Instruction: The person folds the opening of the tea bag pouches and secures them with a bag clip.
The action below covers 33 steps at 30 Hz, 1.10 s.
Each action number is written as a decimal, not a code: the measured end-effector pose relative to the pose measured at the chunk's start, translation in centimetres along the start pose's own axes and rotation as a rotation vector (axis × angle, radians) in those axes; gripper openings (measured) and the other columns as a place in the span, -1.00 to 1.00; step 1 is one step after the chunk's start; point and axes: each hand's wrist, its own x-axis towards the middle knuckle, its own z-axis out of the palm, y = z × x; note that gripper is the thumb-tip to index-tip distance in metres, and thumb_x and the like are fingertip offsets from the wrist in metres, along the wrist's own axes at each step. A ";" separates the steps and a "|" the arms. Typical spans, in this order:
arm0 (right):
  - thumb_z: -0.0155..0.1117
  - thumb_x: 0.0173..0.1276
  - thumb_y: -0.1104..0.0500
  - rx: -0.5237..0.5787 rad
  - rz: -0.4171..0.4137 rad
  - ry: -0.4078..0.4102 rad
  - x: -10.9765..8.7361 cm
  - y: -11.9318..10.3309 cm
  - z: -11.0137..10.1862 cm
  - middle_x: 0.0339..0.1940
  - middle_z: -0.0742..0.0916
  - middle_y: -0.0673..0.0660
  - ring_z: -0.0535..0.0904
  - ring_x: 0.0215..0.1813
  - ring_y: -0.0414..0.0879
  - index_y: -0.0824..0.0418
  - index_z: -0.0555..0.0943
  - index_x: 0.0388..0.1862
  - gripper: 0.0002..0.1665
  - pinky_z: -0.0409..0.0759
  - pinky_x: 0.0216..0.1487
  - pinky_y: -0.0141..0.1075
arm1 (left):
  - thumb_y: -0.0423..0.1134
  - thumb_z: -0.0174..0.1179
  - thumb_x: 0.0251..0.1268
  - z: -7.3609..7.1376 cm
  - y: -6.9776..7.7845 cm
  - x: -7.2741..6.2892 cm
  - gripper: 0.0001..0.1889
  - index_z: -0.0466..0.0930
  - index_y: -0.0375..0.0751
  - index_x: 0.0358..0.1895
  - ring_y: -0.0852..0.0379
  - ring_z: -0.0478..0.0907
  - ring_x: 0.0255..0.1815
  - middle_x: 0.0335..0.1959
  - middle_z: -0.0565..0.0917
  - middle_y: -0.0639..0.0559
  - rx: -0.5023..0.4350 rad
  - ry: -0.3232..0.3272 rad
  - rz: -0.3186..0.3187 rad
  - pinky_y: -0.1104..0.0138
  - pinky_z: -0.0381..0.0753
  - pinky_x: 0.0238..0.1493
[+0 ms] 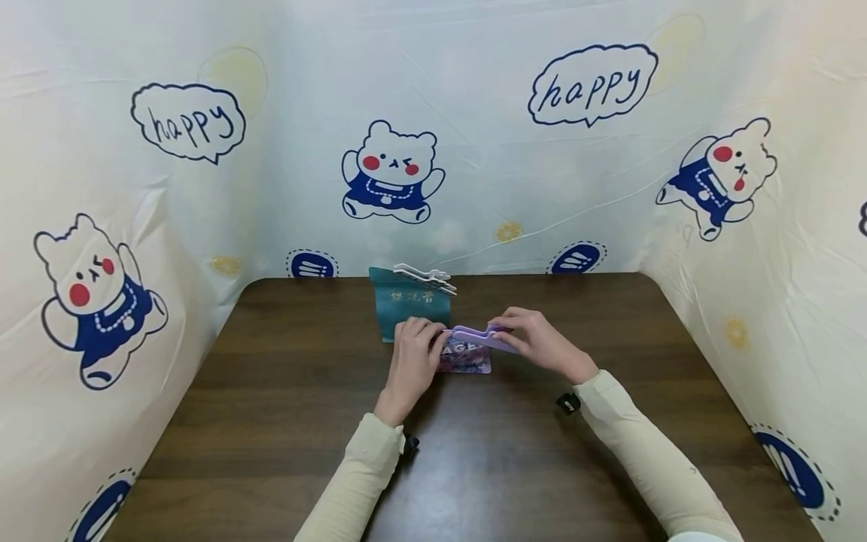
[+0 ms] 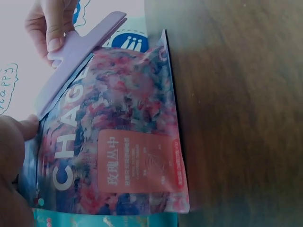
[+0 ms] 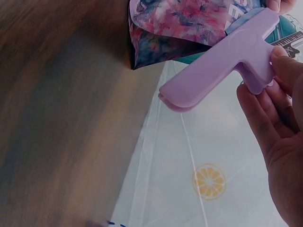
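A pink-and-blue printed pouch (image 2: 118, 127) with white lettering stands on the table. My left hand (image 1: 415, 357) pinches its top corner, the thumb at one end of a purple bag clip (image 3: 218, 61). That clip lies along the pouch's top edge, its other end sticking out past the pouch. The right hand (image 1: 538, 340) pinches the clip's handle between thumb and fingers. Directly behind the left hand is a teal pouch (image 1: 409, 305) with gold characters, standing upright. A white-and-grey clip (image 1: 427, 277) sits across its top.
The brown wooden table (image 1: 305, 421) reaches back to a pale printed curtain (image 1: 474, 188), which also rises on both sides. The two pouches stand near the table's far edge, the teal one farther back.
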 end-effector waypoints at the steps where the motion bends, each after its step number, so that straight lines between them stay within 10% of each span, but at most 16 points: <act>1: 0.38 0.38 0.31 0.000 -0.001 0.003 0.0 0.0 0.0 -0.12 0.74 0.02 0.64 -0.17 -0.20 0.18 0.75 0.08 -0.70 0.71 -0.13 -0.30 | -0.23 0.29 0.42 0.1 0.0 -0.1 -0.86 0.78 -0.22 -0.20 0.03 0.55 -0.20 -0.32 0.70 0.00 -0.014 0.009 -0.002 0.13 0.37 -0.06; 21: 0.39 0.36 0.34 0.016 -0.048 0.041 0.2 -0.2 0.7 -0.11 0.74 0.02 0.65 -0.15 -0.20 0.17 0.75 0.08 -0.68 0.71 -0.09 -0.29 | -0.30 0.31 0.39 -0.8 -0.3 -0.2 -0.86 0.76 -0.22 -0.08 -0.02 0.54 -0.09 -0.20 0.70 -0.03 0.010 -0.057 0.019 0.05 0.39 0.03; 33: 0.40 0.35 0.34 0.034 -0.072 0.073 0.5 -0.5 1.5 -0.14 0.73 0.02 0.63 -0.19 -0.20 0.22 0.76 0.03 -0.72 0.71 -0.11 -0.31 | -0.36 0.31 0.38 -0.5 -0.2 -0.3 -0.92 0.70 -0.28 -0.15 -0.06 0.51 -0.12 -0.22 0.70 -0.08 -0.045 -0.024 -0.075 0.06 0.42 -0.01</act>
